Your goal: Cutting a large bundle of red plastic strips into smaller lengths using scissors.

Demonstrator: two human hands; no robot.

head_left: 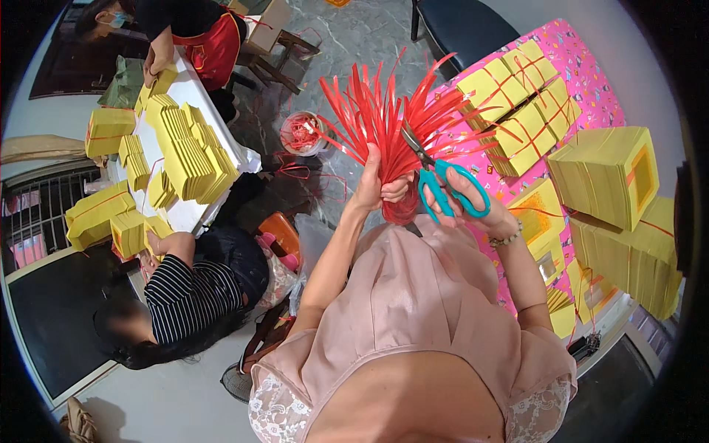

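A thick bundle of red plastic strips (380, 122) fans out upward in front of my chest. My left hand (380, 186) is closed around its gathered lower part, and a rounded red end hangs below the fist. My right hand (484, 210) holds a pair of scissors (430, 193) with teal handles, fingers through the loops. The metal blades point up and left, against the right side of the strips; whether they are cutting, I cannot tell.
On my right, a pink patterned table (583, 74) bears tied yellow paper stacks (528, 136). A bucket (304, 134) of red scraps stands on the floor. Two people work at a white table (151, 210) with yellow stacks on the left. A dark stool (465, 33) stands beyond the pink table.
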